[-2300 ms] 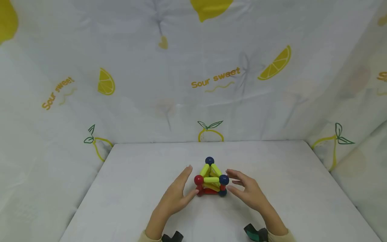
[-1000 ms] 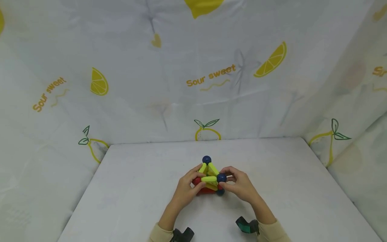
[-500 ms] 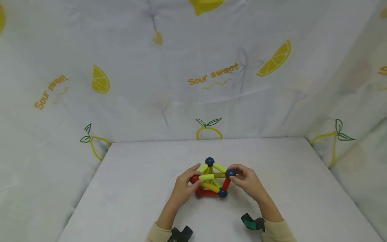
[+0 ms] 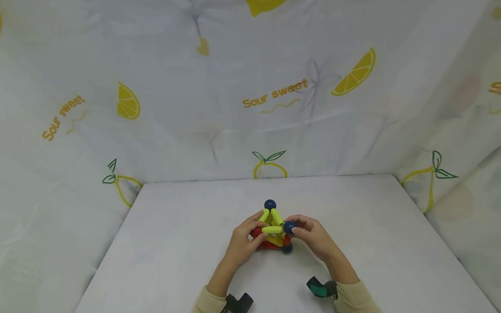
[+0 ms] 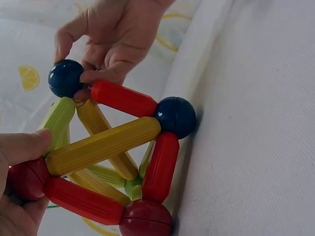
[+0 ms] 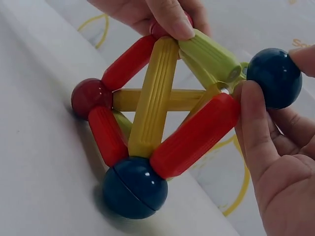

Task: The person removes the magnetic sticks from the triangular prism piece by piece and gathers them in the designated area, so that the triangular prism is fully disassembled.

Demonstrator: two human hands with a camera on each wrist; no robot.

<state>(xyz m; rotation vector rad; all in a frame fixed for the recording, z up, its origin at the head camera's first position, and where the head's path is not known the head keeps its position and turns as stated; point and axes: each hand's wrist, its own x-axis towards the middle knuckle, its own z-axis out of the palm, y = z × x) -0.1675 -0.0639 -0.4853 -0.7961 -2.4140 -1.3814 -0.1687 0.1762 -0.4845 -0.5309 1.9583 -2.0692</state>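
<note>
White table (image 4: 156, 248), lemon-print cloth (image 4: 176, 134) behind — left hand (image 4: 240, 243) pinches red ball (image 5: 28, 179) of rod frame (image 6: 153, 98), right hand (image 4: 317, 239) pinches blue ball (image 6: 274, 78).

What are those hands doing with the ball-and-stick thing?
A person's left hand is holding a red ball at one corner of a frame made of colored rods and balls. The right hand pinches a blue ball. Up close, that ball looks apart from the ends of the green rod and the red rod beside it. The frame sits on a white table.
</note>
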